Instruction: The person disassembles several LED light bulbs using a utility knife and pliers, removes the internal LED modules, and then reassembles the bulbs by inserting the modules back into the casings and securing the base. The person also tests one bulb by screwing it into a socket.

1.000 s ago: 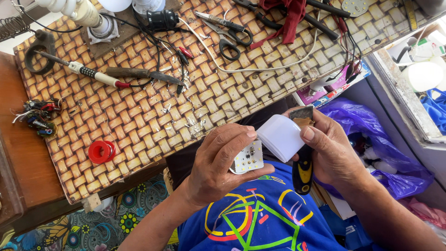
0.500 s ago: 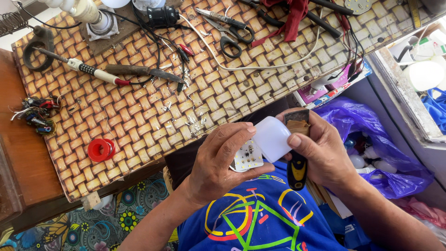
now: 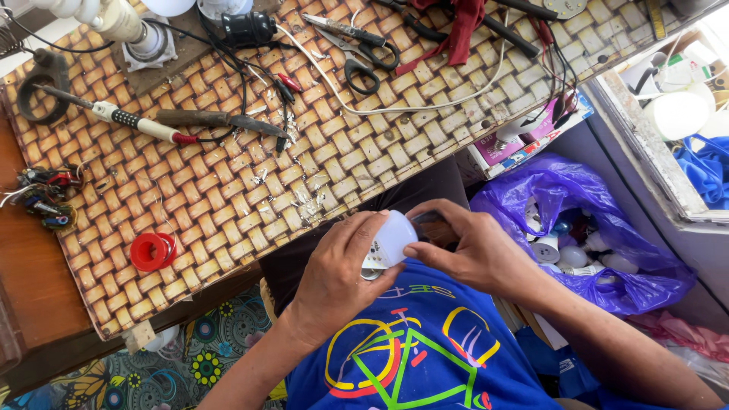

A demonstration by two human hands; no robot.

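Note:
Close to my chest, both hands hold a white bulb. My left hand (image 3: pixel 336 267) wraps around the bulb's base (image 3: pixel 373 260), which shows a small circuit face. My right hand (image 3: pixel 472 249) pinches the white dome cover (image 3: pixel 396 235) against that base. The two parts touch; whether they are fully seated I cannot tell. My blue printed shirt (image 3: pixel 410 349) lies just below.
A woven-pattern work mat (image 3: pixel 228 167) carries a screwdriver (image 3: pixel 137 121), a dark-handled tool (image 3: pixel 220 120), scissors (image 3: pixel 357 57), a red tape roll (image 3: pixel 152 250), wires and a red cloth (image 3: pixel 463 26). A purple bag (image 3: pixel 577 197) with several white bulbs sits at my right.
My hands have drawn together. The white dome cover, earlier held apart in my right hand, is now pressed onto the base in my left hand.

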